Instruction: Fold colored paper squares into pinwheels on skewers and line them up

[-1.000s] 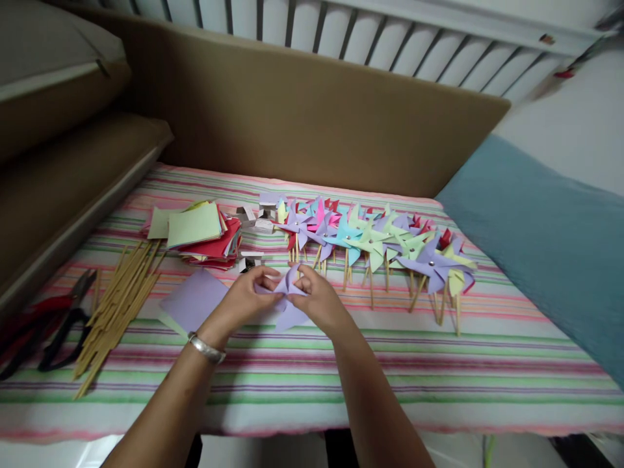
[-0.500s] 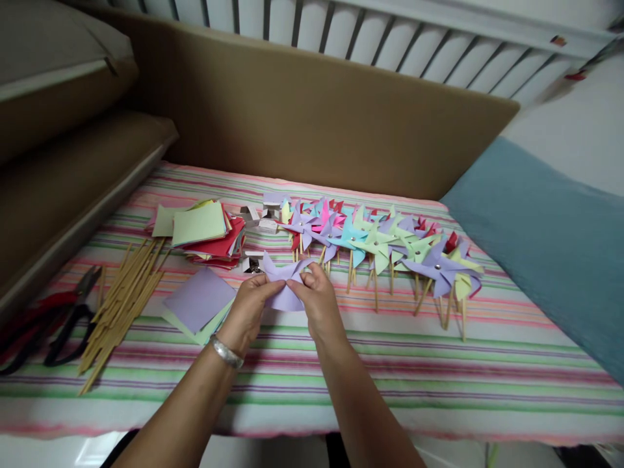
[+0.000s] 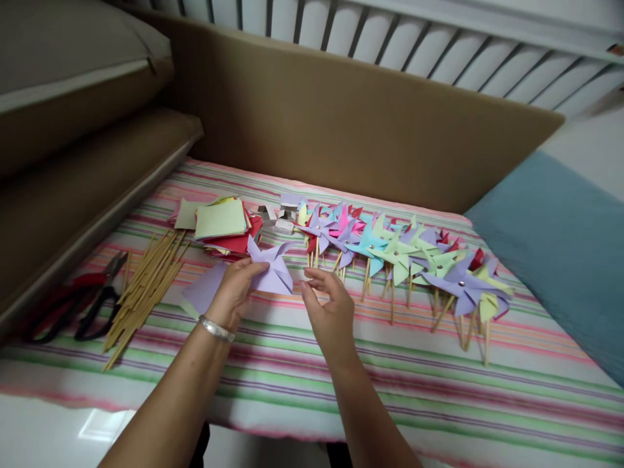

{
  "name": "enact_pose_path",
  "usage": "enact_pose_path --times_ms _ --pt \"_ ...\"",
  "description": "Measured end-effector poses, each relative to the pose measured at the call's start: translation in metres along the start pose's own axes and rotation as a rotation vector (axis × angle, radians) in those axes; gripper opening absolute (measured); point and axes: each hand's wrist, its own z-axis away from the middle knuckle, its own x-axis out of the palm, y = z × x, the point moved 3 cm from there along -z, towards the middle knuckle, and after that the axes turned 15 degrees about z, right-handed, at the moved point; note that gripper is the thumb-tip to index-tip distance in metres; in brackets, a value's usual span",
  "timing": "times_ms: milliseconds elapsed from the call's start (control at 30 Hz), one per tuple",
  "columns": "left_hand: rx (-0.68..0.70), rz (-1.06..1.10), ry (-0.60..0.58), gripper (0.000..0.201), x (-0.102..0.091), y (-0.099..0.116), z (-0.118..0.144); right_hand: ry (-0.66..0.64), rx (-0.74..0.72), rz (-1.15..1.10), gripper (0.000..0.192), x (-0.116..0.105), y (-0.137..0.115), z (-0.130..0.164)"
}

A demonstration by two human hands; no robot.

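Note:
A purple paper pinwheel [image 3: 275, 272], its blades folded in to the middle, is pinched by my left hand [image 3: 237, 281], the thumb pressed on its centre. I see no stick on it. To its right, my right hand [image 3: 330, 304] is apart from the paper, fingers loosely curled with a gap between thumb and fingertips. Under and left of my left hand lie purple paper sheets [image 3: 202, 287]. Beyond sits a stack of coloured paper [image 3: 221, 220], pale green on top. The small box seen before is now hidden behind the pinwheel and hand.
Finished pinwheels on sticks [image 3: 400, 253] lie in rows at the right. Loose wooden sticks [image 3: 146, 286] and scissors [image 3: 100, 299] are at the left. Small open boxes [image 3: 285, 218] stand behind the paper. A brown padded board [image 3: 341, 123] borders the back of the striped cloth [image 3: 390, 390].
My right hand has let go of the purple paper and moved right. My left hand keeps hold of it, now folded into a pinwheel shape. The view has shifted slightly left.

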Motion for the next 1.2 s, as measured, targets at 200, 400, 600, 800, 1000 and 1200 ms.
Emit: enact_pose_path --times_ms 200,400,600,800,1000,1200 --pt "-0.011 0.006 -0.037 0.023 0.000 0.001 0.001 -0.025 -0.382 0.223 0.022 0.001 -0.009 0.003" --pt "-0.020 -0.024 -0.088 0.022 0.005 -0.003 0.005 -0.115 -0.416 0.209 0.015 -0.002 -0.004 -0.002" --pt "-0.040 -0.092 -0.135 0.020 0.011 -0.017 0.008 -0.158 -0.204 0.061 0.008 -0.003 0.001 -0.006" --pt "-0.039 -0.132 -0.165 0.015 0.013 -0.031 0.010 -0.088 -0.056 0.087 0.006 -0.001 0.007 -0.008" --pt "-0.050 -0.152 -0.209 0.012 0.013 -0.037 0.010 -0.049 -0.075 0.170 0.008 -0.001 0.008 -0.008" --pt "-0.055 -0.158 -0.227 0.017 0.013 -0.036 0.012 -0.026 -0.092 0.204 0.008 -0.001 0.007 -0.007"
